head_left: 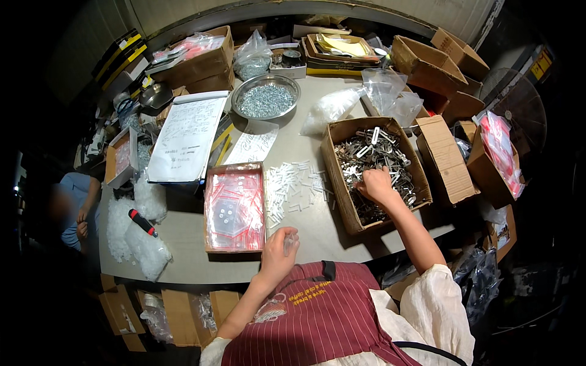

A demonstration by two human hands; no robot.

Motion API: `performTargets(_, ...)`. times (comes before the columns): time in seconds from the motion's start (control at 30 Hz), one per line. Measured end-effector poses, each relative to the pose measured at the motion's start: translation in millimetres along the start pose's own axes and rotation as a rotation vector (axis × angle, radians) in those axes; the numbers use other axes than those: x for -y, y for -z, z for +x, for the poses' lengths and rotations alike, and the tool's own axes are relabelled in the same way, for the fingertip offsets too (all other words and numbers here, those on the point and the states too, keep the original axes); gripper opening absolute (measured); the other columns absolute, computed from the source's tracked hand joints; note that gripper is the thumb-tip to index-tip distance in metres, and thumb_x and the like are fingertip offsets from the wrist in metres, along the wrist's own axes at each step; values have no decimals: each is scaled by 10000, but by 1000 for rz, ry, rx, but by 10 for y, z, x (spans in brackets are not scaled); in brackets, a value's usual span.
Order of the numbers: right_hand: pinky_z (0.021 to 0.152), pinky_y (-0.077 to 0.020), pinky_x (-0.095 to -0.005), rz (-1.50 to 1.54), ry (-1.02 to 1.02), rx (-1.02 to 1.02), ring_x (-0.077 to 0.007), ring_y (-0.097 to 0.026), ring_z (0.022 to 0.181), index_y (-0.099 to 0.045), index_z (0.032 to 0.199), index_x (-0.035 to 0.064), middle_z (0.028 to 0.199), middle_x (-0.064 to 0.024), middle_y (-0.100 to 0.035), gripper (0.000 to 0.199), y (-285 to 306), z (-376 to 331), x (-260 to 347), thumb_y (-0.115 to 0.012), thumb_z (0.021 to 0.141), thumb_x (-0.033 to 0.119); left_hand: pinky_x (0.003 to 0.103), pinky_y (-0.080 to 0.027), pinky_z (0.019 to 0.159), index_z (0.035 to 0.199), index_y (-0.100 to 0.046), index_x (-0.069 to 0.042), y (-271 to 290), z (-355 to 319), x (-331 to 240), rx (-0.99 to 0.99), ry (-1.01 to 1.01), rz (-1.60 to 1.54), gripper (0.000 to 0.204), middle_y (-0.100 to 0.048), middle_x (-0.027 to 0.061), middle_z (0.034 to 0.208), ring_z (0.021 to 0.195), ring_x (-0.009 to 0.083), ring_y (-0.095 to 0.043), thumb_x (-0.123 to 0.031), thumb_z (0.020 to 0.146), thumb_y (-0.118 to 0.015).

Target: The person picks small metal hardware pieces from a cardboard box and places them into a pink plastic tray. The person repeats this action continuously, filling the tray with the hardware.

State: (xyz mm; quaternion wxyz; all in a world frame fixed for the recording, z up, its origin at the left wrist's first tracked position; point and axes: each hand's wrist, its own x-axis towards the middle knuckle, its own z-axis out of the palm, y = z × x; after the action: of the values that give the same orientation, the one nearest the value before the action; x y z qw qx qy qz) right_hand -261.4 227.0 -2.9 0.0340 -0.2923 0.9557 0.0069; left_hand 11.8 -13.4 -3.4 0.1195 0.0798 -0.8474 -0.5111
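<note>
My right hand (375,185) is down in a cardboard box (342,210) full of slotted metal brackets (372,146). Its fingers are curled among the metal pieces, and what they grip is hidden. Near the table's front edge, my left hand (279,253) is closed around a small clear plastic bag (290,241). Left of that hand stands a shallow box (209,251) of red-edged clear bags (235,210), with several small round pieces showing in the top one. White plastic wall plugs (284,189) lie in a loose pile between the two boxes.
Behind are a metal bowl (268,79) of small screws, a clipboard with papers (186,137) and a bag of white pieces (332,110). Left lie bags of white pieces (146,253) and a red-black tool (142,222). Open cartons (448,161) crowd the right. Another person (79,201) is at far left.
</note>
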Motion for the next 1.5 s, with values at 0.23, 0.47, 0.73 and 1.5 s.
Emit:
performTargets(0.23,852,-455,-485,25,-63,-56,-361,-683,830,-710,749,53,792,-155,-716,316,-152,121,-116,-786,797,355,427,-534,833,1113,-618,-10,-3,7,-7,7,-13,6,252,-696,166,1012,961,354,-686,-35,875,-699)
performTargets(0.47,856,-455,-480,248,-19,-186,-352,-672,787,-705,774,33,776,-155,-705,266,51,91,-119,-753,809,293,416,-532,833,1089,-619,-21,20,24,-29,14,1,-17,241,-693,151,996,950,343,-685,-20,863,-703)
performTargets(0.73,795,-433,-374,624,344,-133,-275,-580,690,-679,774,30,700,-86,-628,275,1196,-621,761,-793,841,271,417,-508,789,955,-606,-31,86,123,-295,41,13,-44,199,-661,129,910,897,335,-659,-48,832,-762)
performTargets(1.5,843,-544,-372,968,831,134,-246,-672,993,-677,1011,-7,1100,-137,-686,142,1372,-510,1435,-682,975,130,302,-542,917,1269,-603,31,464,267,-576,482,268,-954,288,-675,67,1149,1059,144,-655,-57,1000,-552)
